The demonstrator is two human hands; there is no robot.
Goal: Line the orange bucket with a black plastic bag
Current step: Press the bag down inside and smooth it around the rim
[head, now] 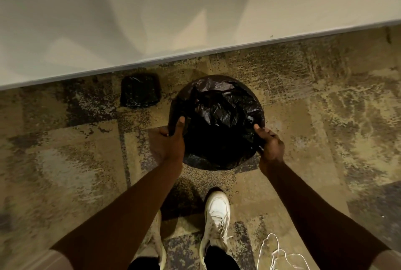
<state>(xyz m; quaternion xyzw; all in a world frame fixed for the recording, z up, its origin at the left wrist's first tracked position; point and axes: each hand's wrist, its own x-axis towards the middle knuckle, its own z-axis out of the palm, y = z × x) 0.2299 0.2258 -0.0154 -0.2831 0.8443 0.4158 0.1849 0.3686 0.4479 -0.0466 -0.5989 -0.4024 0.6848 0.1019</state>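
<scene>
From the head view, the black plastic bag (pixel 217 122) already drapes over the bucket standing on the carpet (pixel 303 117) near the wall (pixel 152 9); no orange shows, the film hiding it all. The left hand (pixel 171 141) pinches the film at the rim's left side, thumb on top. The right hand (pixel 270 145) pinches the near right edge. To finish well, I would pull the overhang down evenly all round and press the slack middle inward. A folded stack of bags (pixel 140 90) lies just beside.
</scene>
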